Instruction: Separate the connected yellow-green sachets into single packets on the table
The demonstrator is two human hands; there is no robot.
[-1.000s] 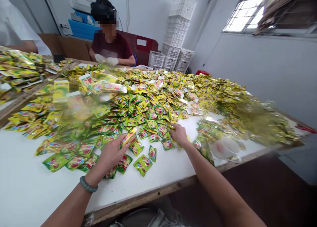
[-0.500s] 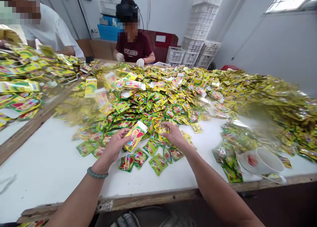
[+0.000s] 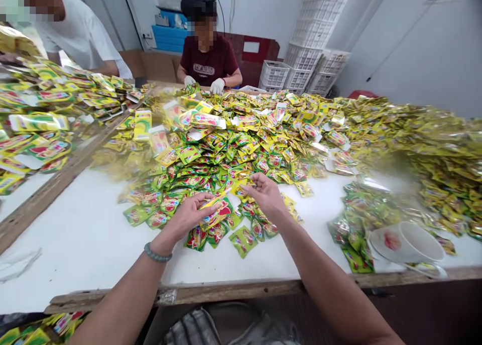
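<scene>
My left hand [image 3: 190, 214] is closed around a small yellow and green printed carton [image 3: 220, 212], tilted, with its white end flap [image 3: 234, 199] standing out toward my right hand. Between the fingertips of my right hand [image 3: 267, 197] is a small yellow sachet [image 3: 238, 187], close to the carton's flapped end. Loose green sachets [image 3: 243, 241] lie on the white table just below both hands. Beyond them rises a large heap of green and yellow sachets [image 3: 241, 154], with several printed cartons [image 3: 205, 120] lying on top.
A wooden strip [image 3: 71, 184] separates a carton pile [image 3: 37, 121] at left. A white cup [image 3: 408, 242] lies near the front right edge. Two co-workers sit across, one in a maroon shirt [image 3: 207, 61] with gloved hands. White crates [image 3: 307, 48] are stacked behind.
My left hand has turned the carton so its flapped end points right. The right hand has lifted a yellow sachet from the heap toward it. The view has shifted slightly.
</scene>
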